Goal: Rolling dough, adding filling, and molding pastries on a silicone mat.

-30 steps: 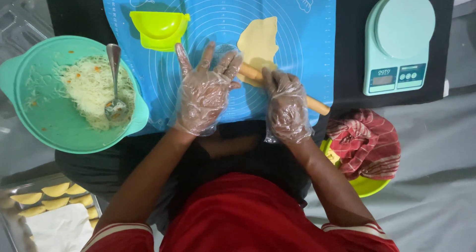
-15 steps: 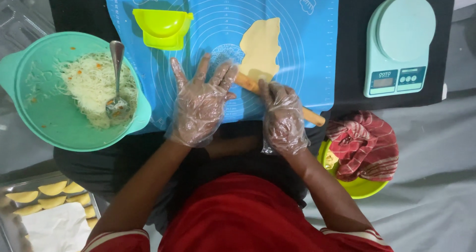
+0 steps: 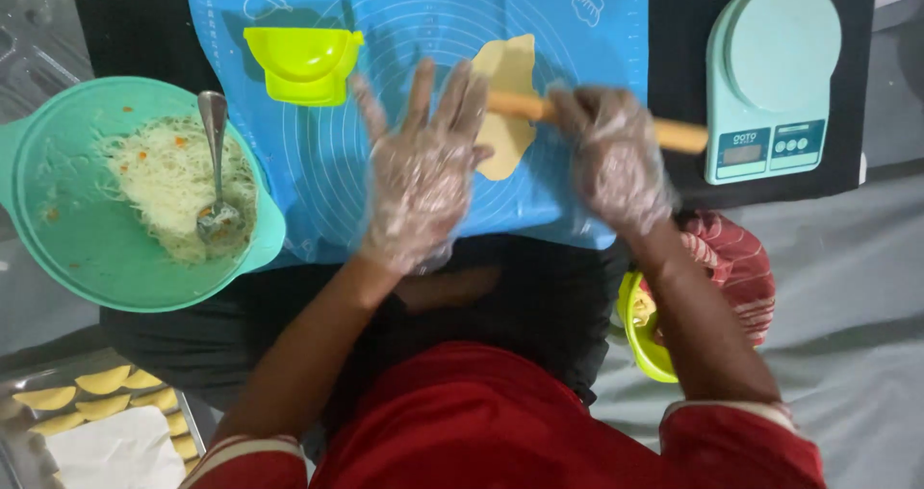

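This was a home cooking spot set up low, not a fitted kitchen. A blue silicone pastry mat (image 3: pixel 318 162) lay over a black surface, with a pale green digital kitchen scale (image 3: pixel 775 75), a teal plastic bowl of shredded filling (image 3: pixel 87 248), and a metal tray of folded yellow dumplings (image 3: pixel 106 407).

Blue silicone mat (image 3: pixel 318 162), white concentric-ring print. On mat: pale yellow dough (image 3: pixel 507 70), tan rolling pin (image 3: pixel 679 136), lime dumpling press (image 3: pixel 303 64). Left of mat: teal bowl (image 3: pixel 77 248). Right: mint kitchen scale (image 3: pixel 775 65).
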